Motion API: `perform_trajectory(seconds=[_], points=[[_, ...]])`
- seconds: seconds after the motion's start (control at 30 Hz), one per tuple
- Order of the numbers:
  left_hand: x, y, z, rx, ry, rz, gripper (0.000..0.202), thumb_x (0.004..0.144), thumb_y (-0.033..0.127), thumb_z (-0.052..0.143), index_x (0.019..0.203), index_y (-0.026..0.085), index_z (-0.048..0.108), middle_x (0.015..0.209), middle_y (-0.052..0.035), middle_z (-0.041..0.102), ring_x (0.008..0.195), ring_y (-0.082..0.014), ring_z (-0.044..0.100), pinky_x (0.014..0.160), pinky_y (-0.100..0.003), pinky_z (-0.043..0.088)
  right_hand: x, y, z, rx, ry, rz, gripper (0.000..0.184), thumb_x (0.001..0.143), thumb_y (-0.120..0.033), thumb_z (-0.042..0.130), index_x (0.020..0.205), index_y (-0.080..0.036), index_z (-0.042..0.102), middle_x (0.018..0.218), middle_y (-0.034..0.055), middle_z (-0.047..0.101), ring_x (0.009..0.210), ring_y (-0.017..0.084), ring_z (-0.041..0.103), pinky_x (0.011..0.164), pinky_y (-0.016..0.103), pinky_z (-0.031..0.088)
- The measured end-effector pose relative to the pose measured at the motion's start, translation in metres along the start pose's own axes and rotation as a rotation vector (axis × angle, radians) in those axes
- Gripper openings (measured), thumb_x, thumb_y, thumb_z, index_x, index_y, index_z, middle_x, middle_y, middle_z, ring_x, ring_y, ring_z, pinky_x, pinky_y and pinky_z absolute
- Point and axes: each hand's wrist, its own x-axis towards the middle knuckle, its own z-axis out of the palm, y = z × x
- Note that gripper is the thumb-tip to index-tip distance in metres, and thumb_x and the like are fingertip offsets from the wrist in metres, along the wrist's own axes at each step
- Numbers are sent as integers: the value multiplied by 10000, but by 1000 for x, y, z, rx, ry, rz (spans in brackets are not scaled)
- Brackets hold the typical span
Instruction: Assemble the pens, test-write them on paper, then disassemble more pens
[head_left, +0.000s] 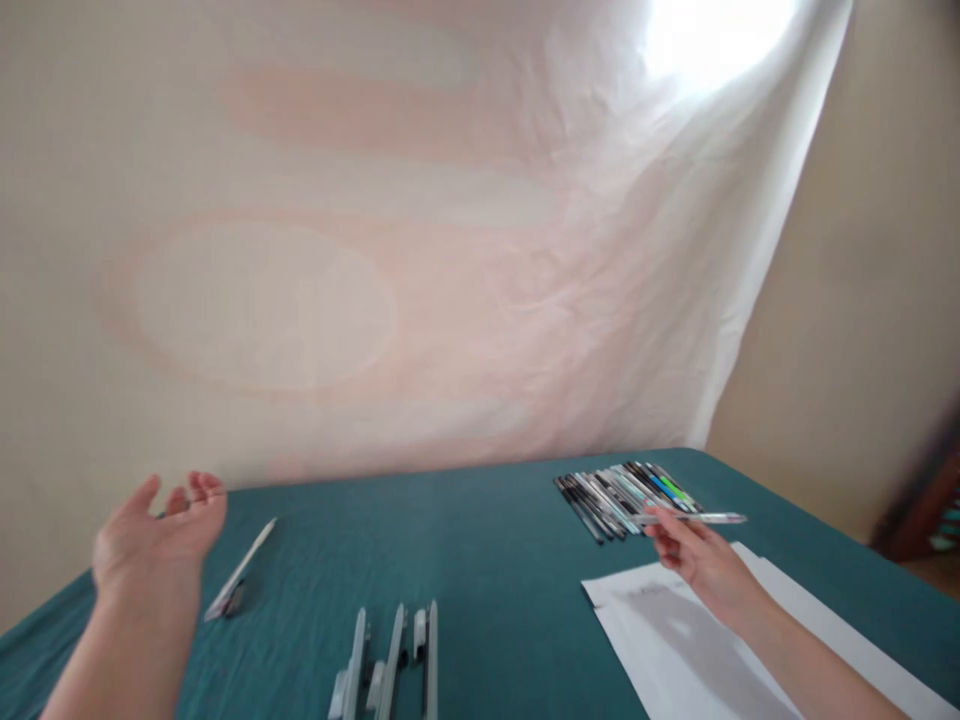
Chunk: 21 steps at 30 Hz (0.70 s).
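Note:
My right hand (694, 555) pinches a pale pen (697, 518) and holds it level just in front of a row of several pens (626, 495) lying side by side on the teal tablecloth (480, 540). My left hand (154, 535) is raised over the left end of the table, palm up, fingers loosely curled, with nothing in it that I can see. A single white pen (241, 570) lies on the cloth just right of that hand.
Three grey pens (390, 665) lie near the front edge at centre. White paper sheets (697, 640) lie under my right forearm. A white sheet hangs as a backdrop behind the table. A beige wall and dark furniture stand at right.

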Motion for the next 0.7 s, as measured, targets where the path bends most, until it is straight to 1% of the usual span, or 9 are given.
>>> perform_trajectory(seconds=[0.07,0.13,0.17,0.23,0.33,0.43,0.5,0.53,0.7], points=[[-2,-21,14,-122,13,13,302,849,219,299,643,157,510,588,52,603,556,-75,550,533,-197,465,0,-5,-27,-98,74,-54,403,649,-465,647,931,-177,645,754,68,659,584,146,544,478,251,406],[-18,-58,42,-132,-141,-98,223,821,134,354,765,138,569,645,47,616,572,-60,539,543,-174,458,0,-9,-48,-225,122,-104,427,645,-486,634,930,-169,632,789,82,663,638,170,567,505,261,422],[-32,-78,59,-111,-214,-161,210,808,97,373,804,135,579,609,52,596,539,-46,515,534,-155,447,0,-10,-57,-292,142,-131,419,637,-482,639,909,-163,629,774,79,662,650,174,570,514,263,426],[-70,-119,90,-59,-277,-148,210,787,70,404,863,147,585,478,75,494,424,-20,413,466,-109,387,2,-10,-73,-408,196,-196,370,614,-462,655,822,-159,620,652,45,635,595,157,550,504,256,416],[-139,-169,119,285,-499,-168,206,765,219,534,956,160,584,512,64,493,448,-42,407,454,-131,349,5,-8,-89,-497,265,-258,305,609,-453,644,691,-169,574,482,-21,532,454,109,462,453,241,376],[-198,-200,123,712,-823,-147,228,785,339,494,870,158,604,498,37,523,491,-88,459,525,-186,374,8,-4,-97,-510,258,-254,294,650,-462,593,675,-173,549,485,-16,536,453,112,469,453,241,380],[-224,-214,120,865,-1060,-174,278,821,376,406,837,171,594,520,19,558,537,-117,503,564,-212,380,10,-1,-99,-531,238,-236,286,667,-458,571,689,-173,551,527,7,577,499,134,515,468,246,394],[-233,-219,119,927,-1130,-161,292,832,379,377,833,178,589,551,11,577,568,-125,521,585,-218,377,10,1,-99,-548,230,-226,279,672,-452,563,700,-175,554,550,17,597,527,148,537,474,249,398],[-257,-242,124,1231,-1213,89,310,836,370,352,684,194,556,693,-25,597,665,-149,516,623,-246,338,14,8,-101,-670,225,-220,225,672,-407,545,734,-193,574,593,19,631,595,178,580,504,257,393]])
